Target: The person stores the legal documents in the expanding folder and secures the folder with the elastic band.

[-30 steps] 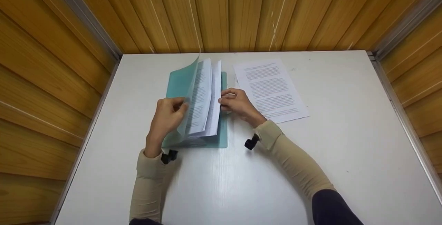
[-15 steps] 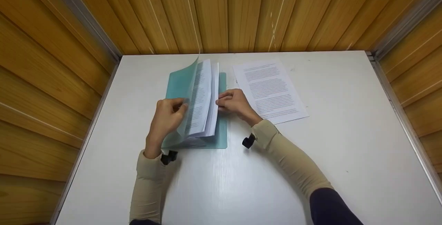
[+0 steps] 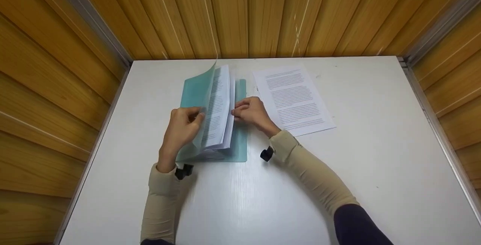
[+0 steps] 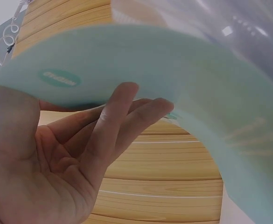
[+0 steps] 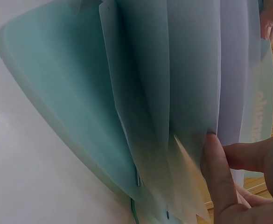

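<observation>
A teal plastic folder [image 3: 239, 151] lies spread on the white table with its front cover [image 3: 197, 87] raised and curved. My left hand [image 3: 183, 126] pinches the edge of that cover; in the left wrist view, the hand [image 4: 80, 154] sits under the bent plastic, which bears a small oval label. Inside the folder, printed pages [image 3: 218, 106] in clear sleeves stand fanned upright. My right hand [image 3: 252, 111] pinches the outer edge of the rear leaves between thumb and fingers. Several leaves [image 5: 192, 70] bow over the teal back cover [image 5: 47, 70] in the right wrist view.
A loose printed sheet [image 3: 291, 94] lies flat on the table [image 3: 375, 155], right of the folder and beyond the right wrist. Wood-plank walls [image 3: 263, 15] border the table at the back and both sides. A white cable [image 4: 8, 37] shows in the left wrist view.
My right hand has moved slightly left, carrying the rear leaves closer to the front pages and uncovering more of the back cover. The left hand and raised cover have stayed put.
</observation>
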A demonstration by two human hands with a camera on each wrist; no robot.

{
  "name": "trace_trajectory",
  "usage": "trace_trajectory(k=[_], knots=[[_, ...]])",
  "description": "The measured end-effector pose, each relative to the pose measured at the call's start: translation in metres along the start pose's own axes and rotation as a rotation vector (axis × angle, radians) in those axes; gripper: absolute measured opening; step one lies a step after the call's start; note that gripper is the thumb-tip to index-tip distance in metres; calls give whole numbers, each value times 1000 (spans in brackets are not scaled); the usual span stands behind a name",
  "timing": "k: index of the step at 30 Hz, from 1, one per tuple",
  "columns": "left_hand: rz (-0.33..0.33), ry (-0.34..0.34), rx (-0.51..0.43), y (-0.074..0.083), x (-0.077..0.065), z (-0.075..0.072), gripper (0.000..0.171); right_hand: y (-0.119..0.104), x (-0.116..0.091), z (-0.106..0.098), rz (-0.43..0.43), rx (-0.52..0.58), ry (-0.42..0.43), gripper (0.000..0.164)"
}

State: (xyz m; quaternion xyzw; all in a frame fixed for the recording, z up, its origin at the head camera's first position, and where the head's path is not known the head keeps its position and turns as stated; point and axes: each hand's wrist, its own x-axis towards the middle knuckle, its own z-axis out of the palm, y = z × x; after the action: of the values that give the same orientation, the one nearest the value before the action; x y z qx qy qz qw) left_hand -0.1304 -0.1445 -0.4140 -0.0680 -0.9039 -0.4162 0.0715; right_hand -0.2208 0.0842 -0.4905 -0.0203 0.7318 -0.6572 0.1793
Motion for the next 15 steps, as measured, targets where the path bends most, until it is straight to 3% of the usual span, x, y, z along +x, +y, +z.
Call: trace_trajectory(k=[9,15], knots=[[-7,-6,-5,3,0,1,29,0,1,2,-31,-13,-3,20],[22,1,-4,5,0,0,28,1,0,-1,-39,12,-20,20]])
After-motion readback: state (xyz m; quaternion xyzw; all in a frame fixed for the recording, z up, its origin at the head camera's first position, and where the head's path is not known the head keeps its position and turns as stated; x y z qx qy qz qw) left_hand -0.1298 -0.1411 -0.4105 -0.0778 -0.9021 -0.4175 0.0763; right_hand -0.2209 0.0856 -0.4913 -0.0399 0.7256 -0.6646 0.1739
